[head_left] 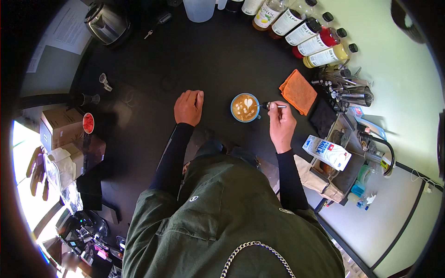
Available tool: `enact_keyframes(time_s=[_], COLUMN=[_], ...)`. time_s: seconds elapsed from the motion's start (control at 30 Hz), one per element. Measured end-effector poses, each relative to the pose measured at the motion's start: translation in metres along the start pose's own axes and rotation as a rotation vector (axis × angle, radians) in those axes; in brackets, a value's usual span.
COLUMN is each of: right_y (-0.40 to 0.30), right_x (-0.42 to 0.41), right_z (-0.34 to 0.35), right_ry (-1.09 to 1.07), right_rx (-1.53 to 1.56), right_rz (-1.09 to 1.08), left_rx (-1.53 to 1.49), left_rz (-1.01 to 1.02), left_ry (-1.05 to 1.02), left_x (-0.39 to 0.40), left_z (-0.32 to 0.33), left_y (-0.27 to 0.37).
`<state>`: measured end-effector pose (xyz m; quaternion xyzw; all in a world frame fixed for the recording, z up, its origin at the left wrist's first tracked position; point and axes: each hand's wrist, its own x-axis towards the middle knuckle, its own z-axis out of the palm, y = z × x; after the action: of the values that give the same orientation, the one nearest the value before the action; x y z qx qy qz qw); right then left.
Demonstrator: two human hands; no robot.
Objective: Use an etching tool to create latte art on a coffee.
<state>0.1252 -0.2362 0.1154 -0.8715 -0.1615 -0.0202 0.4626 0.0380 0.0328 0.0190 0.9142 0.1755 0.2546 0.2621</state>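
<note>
A blue cup of coffee [245, 107] with white foam art, including a heart, stands on the dark countertop [215, 62]. Its small handle points to the lower right. My right hand [282, 121] is just right of the cup, its fingers closed around a thin metal tool with a dark grip [266, 105]; the tool's thin tip reaches over the cup's right rim. Whether the tip touches the foam cannot be told. To the left of the cup, my left hand [189, 107] rests on or just above the counter with its fingers curled, and no object shows in it.
An orange cloth [298, 92] lies right of the cup. Syrup bottles [318, 57] line the back right, near metal bar tools [351, 93]. A milk carton [326, 152] stands by the sink at right. A kettle [107, 26] and cardboard boxes [62, 127] are at left.
</note>
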Motion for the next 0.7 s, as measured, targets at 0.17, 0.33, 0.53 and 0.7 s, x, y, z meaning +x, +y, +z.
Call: enact_keyframes(time_s=[0.17, 0.33, 0.53, 0.7], right_y=[-0.014, -0.024, -0.005, 0.069], right_x=[0.002, 0.001, -0.041, -0.135], right_z=[-0.024, -0.057, -0.112, -0.204], right_ry=[-0.008, 0.119, -0.070, -0.148], right_rx=[0.602, 0.871, 0.806, 0.002], right_rz=[0.453, 0.505, 0.646, 0.631], left_rx=[-0.019, -0.024, 0.017, 0.027], left_rz=[-0.009, 0.009, 0.004, -0.073], left_ry=[-0.004, 0.010, -0.057, -0.098], left_x=[-0.003, 0.002, -0.001, -0.007], left_z=[-0.007, -0.004, 0.009, 0.000], left_y=[0.000, 0.000, -0.002, -0.004])
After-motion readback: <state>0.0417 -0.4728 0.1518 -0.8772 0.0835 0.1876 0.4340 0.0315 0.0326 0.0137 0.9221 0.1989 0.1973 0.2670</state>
